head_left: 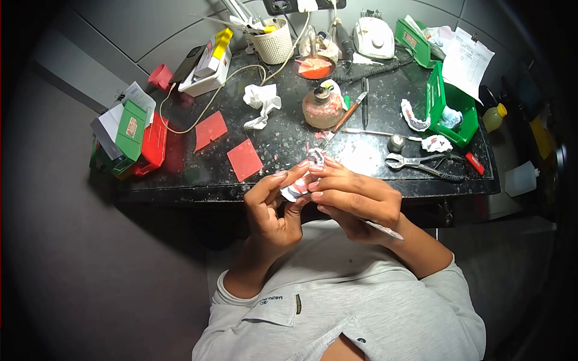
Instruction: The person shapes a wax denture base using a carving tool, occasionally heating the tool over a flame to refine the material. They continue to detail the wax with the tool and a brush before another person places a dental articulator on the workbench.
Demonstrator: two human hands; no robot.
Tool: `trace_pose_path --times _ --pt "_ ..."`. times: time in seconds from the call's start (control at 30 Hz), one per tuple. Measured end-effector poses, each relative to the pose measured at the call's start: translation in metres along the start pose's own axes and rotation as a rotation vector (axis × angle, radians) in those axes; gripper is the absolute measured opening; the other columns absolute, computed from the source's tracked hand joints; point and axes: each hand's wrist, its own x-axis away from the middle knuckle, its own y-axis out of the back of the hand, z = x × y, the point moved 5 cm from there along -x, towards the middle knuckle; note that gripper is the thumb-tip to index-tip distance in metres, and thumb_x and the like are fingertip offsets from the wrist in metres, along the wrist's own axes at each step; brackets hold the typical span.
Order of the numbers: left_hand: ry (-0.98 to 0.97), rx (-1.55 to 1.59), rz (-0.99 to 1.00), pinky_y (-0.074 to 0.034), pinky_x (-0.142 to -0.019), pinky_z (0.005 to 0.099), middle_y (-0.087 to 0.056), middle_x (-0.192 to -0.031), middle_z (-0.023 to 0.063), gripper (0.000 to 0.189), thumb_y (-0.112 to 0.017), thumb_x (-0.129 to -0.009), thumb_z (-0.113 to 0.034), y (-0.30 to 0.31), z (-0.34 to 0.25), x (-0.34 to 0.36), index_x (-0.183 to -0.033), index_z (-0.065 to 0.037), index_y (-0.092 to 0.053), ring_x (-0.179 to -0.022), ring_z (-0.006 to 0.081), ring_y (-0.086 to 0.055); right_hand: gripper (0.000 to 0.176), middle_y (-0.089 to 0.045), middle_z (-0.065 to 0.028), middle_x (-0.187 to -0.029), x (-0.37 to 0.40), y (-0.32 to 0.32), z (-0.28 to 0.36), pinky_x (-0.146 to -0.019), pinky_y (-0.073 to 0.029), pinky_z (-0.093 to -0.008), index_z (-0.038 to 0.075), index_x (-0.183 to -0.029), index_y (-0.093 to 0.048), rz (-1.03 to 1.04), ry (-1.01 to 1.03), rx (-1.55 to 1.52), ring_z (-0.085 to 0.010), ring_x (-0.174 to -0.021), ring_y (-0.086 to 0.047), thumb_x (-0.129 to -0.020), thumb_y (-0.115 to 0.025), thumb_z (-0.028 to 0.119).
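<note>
Both hands, left hand (274, 210) and right hand (358, 195), grip one small white-and-pink plaster-like piece (294, 192) over the front edge of the black speckled tabletop (367, 153); the right hand also holds one slim metal-coloured tool (385, 230). Near the back edge, a white textured round basket (272, 49) is filled with upright tools, and a dark shallow dish (333, 67) contains something red-orange. Toward the back left corner, a white rectangular tray (208, 83) carries a yellow-and-white box (218, 48). A green plastic bin (435, 90) by the right edge holds a white lump (450, 117). Between the left edge and the middle lie two flat pink sheets (245, 160) and one crumpled white paper (262, 105); one pair of metal pliers (421, 163) rests near the front right corner
</note>
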Motion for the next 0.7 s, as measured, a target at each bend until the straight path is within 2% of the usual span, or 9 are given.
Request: trace_pose_path --times 0.07,0.13,0.37,0.43,0.6,0.7 --pt "-0.008 -0.032 0.003 -0.054 -0.102 0.0402 -0.061 -0.129 0.0315 0.047 -0.060 -0.102 -0.002 -0.001 0.000 -0.001 -0.136 -0.001 -0.028 -0.122 0.0335 -0.065 0.025 -0.075 -0.0149 -0.111 0.001 -0.001 -0.001 -0.102 -0.055 -0.0498 -0.001 -0.108 -0.074 0.010 -0.003 0.006 -0.0312 -0.109 -0.073 -0.084 -0.079 -0.001" --pt "-0.074 -0.039 -0.002 -0.056 -0.103 0.0405 -0.058 -0.133 0.0336 0.046 -0.060 -0.098 0.008 -0.001 -0.002 -0.002 -0.133 0.002 -0.032 -0.125 0.0377 -0.063 0.025 -0.075 -0.0147 -0.111 0.002 -0.002 -0.002 -0.102 -0.055 -0.0495 0.000 -0.108 -0.074 0.007 -0.004 0.009 -0.0308 -0.109 -0.074 -0.083 -0.080 0.000" --pt "-0.081 -0.087 -0.004 -0.056 -0.105 0.0433 -0.057 -0.133 0.0335 0.045 -0.061 -0.097 0.007 -0.001 -0.002 0.000 -0.133 0.002 -0.034 -0.126 0.0391 -0.063 0.023 -0.075 -0.0154 -0.110 0.005 -0.005 -0.006 -0.102 -0.056 -0.0479 0.000 -0.106 -0.075 0.005 0.018 0.061 -0.0316 -0.109 -0.074 -0.083 -0.079 0.000" --pt "-0.040 -0.103 -0.001 -0.055 -0.102 0.0393 -0.060 -0.131 0.0333 0.045 -0.061 -0.100 0.002 -0.002 -0.001 0.001 -0.132 -0.001 -0.030 -0.124 0.0352 -0.064 0.024 -0.075 -0.0156 -0.109 0.006 -0.005 -0.007 -0.102 -0.056 -0.0477 0.000 -0.106 -0.075 0.010 0.045 0.078 -0.0316 -0.109 -0.074 -0.083 -0.078 -0.001" --pt "-0.001 -0.100 -0.007 -0.054 -0.102 0.0386 -0.061 -0.131 0.0325 0.045 -0.062 -0.100 0.002 -0.002 -0.001 0.001 -0.132 -0.001 -0.030 -0.124 0.0342 -0.065 0.024 -0.074 -0.0181 -0.109 0.009 -0.006 -0.008 -0.100 -0.058 -0.0461 -0.003 -0.106 -0.074 0.020 0.119 0.119 -0.0319 -0.106 -0.075 -0.082 -0.076 -0.003" --pt "-0.012 -0.113 -0.005 -0.054 -0.102 0.0383 -0.062 -0.129 0.0317 0.046 -0.062 -0.100 0.002 -0.003 -0.002 0.000 -0.132 -0.001 -0.031 -0.123 0.0327 -0.065 0.022 -0.073 -0.0221 -0.108 0.009 0.000 -0.009 -0.092 -0.062 -0.0435 -0.006 -0.105 -0.073 -0.090 0.060 0.153 -0.0330 -0.098 -0.076 -0.082 -0.075 -0.006"
